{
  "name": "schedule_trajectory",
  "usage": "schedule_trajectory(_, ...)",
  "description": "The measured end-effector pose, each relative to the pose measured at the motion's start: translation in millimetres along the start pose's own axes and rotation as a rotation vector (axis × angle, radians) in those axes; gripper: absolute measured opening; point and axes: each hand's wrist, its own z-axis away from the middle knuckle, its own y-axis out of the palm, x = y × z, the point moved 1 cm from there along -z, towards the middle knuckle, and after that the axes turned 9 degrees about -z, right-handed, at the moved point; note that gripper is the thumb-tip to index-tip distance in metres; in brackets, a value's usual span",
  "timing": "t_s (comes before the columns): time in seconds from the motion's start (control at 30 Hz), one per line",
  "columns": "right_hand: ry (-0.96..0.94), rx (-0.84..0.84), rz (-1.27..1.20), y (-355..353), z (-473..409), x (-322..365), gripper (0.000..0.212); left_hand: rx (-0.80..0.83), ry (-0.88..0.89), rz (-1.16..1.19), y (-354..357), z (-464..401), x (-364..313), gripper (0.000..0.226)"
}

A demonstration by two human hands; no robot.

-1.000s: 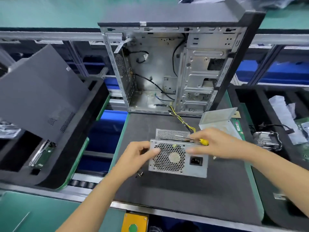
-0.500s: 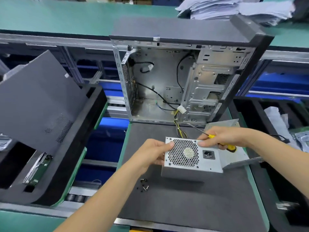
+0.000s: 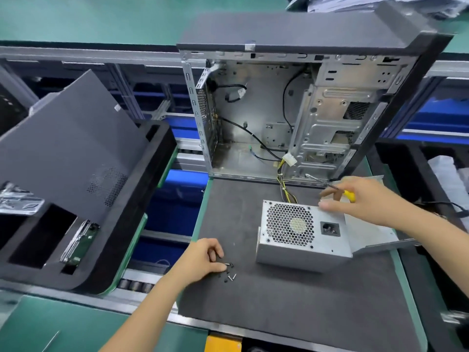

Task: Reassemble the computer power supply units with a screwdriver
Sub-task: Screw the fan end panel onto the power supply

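A silver power supply unit (image 3: 302,235) stands on the dark mat (image 3: 291,306), its fan grille and power socket facing me, with yellow and black wires (image 3: 285,189) running back into the open case. My right hand (image 3: 360,199) rests its fingertips on the unit's top right edge and holds a yellow-handled screwdriver (image 3: 330,185). My left hand (image 3: 203,260) is down on the mat, fingers curled, thumb touching a small pile of dark screws (image 3: 229,271). Whether a screw is pinched I cannot tell.
An open computer case (image 3: 304,110) stands upright behind the mat. A grey side panel (image 3: 68,153) leans in a black foam tray (image 3: 121,250) on the left. A loose metal plate (image 3: 375,237) lies right of the unit. More black trays sit at the right.
My left hand let go of the unit's left edge and dropped to the screws on the mat. The unit now rests on the mat. My right hand stays on top.
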Motion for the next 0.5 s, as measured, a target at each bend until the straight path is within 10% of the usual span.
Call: schedule_trajectory(0.5, -0.159, -0.005, 0.209, 10, -16, 42, 0.034, -0.023, 0.229, -0.208, 1, -4, 0, 0.007)
